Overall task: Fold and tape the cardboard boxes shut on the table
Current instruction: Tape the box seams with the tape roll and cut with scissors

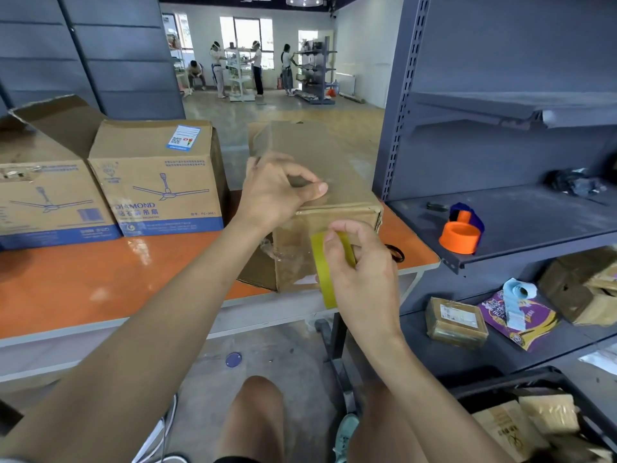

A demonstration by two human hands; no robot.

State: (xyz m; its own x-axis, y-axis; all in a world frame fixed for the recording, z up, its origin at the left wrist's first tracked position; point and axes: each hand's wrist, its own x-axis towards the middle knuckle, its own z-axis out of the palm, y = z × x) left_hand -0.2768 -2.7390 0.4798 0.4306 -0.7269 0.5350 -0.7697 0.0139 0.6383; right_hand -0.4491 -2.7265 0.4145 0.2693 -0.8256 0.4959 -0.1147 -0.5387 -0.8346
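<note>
A plain brown cardboard box (320, 162) stands at the right end of the orange table (100, 272), its top flaps folded down. My left hand (277, 192) rests on the box's near top edge, thumb pressing down on the top. In front of the box's near face, my right hand (360, 272) grips a yellowish roll of tape (320, 259). Clear tape shines on that near face. Two printed fan boxes (157, 182) stand at the left; the far-left one has a raised flap.
A grey metal shelf unit (500, 212) stands close on the right, holding an orange and blue tape dispenser (462, 233), small parcels (455, 324) and packets. Scissors (395, 252) lie on the table beside the box. Several people work far back in the room.
</note>
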